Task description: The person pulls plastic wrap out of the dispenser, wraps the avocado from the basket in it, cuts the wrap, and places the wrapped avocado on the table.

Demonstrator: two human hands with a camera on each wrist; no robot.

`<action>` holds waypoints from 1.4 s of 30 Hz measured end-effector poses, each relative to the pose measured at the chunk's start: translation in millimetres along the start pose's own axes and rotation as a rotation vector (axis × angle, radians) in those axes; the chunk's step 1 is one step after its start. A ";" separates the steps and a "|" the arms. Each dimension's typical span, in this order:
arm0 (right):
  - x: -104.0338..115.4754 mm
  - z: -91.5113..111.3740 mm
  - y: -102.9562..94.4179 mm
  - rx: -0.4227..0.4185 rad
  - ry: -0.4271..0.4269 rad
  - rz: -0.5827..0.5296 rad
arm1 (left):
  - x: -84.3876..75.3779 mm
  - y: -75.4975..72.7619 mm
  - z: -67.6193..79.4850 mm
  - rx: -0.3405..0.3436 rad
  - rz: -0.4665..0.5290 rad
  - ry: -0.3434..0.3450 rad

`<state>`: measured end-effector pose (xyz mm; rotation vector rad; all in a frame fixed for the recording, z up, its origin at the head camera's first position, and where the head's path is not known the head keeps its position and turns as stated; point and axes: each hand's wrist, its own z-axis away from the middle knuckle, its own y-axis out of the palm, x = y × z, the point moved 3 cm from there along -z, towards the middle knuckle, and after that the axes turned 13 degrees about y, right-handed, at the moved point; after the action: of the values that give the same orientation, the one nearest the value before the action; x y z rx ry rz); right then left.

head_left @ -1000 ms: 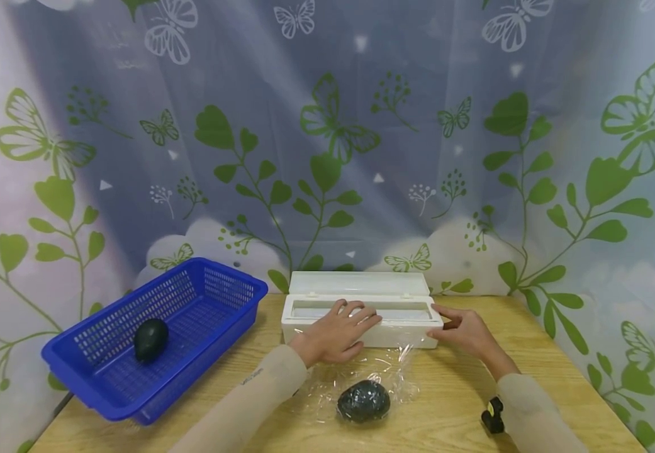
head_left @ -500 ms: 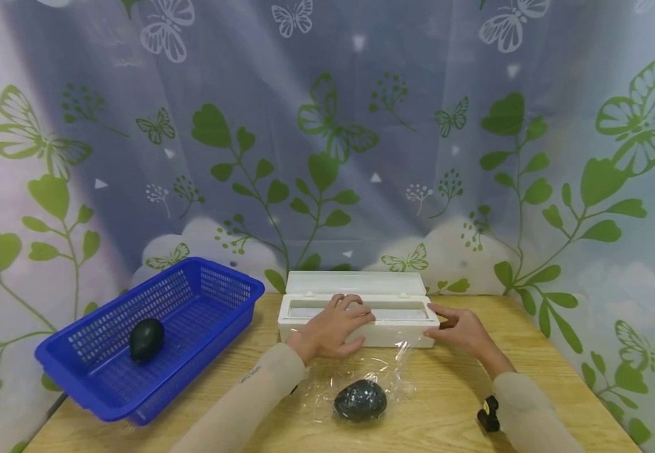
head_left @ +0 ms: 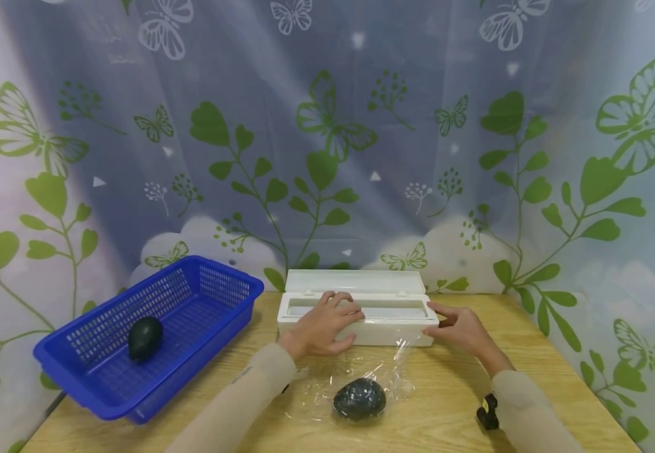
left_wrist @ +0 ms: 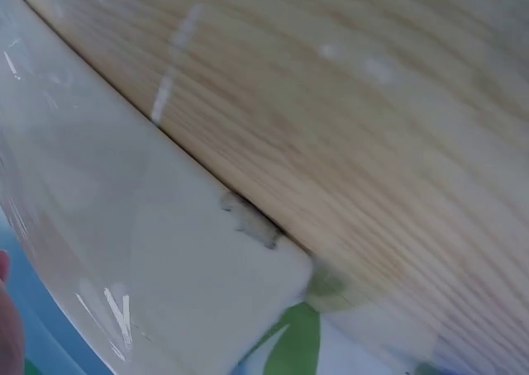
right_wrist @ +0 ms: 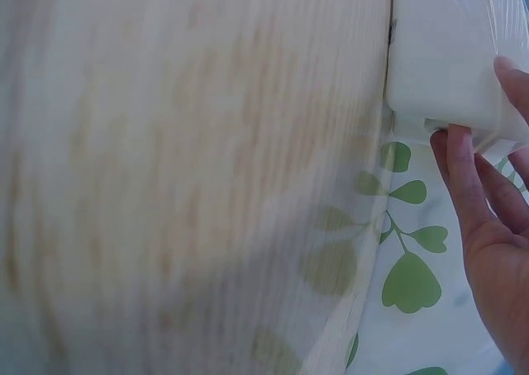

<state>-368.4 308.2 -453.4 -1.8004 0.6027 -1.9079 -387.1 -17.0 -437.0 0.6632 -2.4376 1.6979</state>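
Note:
A white cling film dispenser (head_left: 401, 335) stands on the table with its lid (head_left: 355, 281) raised at the back. Clear plastic film (head_left: 397, 362) hangs from its front onto the table, around an avocado (head_left: 359, 399) covered in film. My left hand (head_left: 323, 326) rests on the dispenser's front edge, fingers loosely spread over the film. My right hand (head_left: 463, 331) grips the right end of the dispenser, thumb at the front. In the right wrist view the fingers (right_wrist: 467, 177) reach round the end of the box. Only a sliver of fingertip (left_wrist: 10, 334) shows in the left wrist view.
At the left a blue plastic basket (head_left: 191, 385) stands angled on the wooden table (head_left: 446, 409), with another avocado (head_left: 146, 338) inside it. Behind the table hangs a curtain (head_left: 327, 207) printed with leaves and butterflies.
My left hand has slid left along the dispenser's front edge. The right hand keeps its hold on the right end, and the avocados stay put.

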 end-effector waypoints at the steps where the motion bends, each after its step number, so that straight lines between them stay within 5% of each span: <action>1: 0.2 0.1 0.0 -0.001 -0.001 -0.003 | 0.5 -0.6 1.7 -0.001 0.003 0.001; 12: 0.6 -0.5 1.5 0.002 0.004 -0.006 | 6.7 -5.7 29.6 -0.070 -0.042 0.009; 20: -3.5 -3.7 -0.2 -0.012 0.007 0.013 | 8.8 -9.0 31.5 -0.147 -0.063 0.023; 33: 1.6 0.8 0.4 0.001 0.000 0.023 | 12.2 -16.1 50.6 -0.165 -0.077 -0.007; 42: -0.5 -0.2 -0.1 -0.003 0.010 0.023 | 16.8 -21.7 51.2 -0.194 -0.098 0.008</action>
<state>-368.5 308.5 -453.8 -1.7789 0.6274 -1.9028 -385.1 -74.8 -431.8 0.7347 -2.4780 1.4036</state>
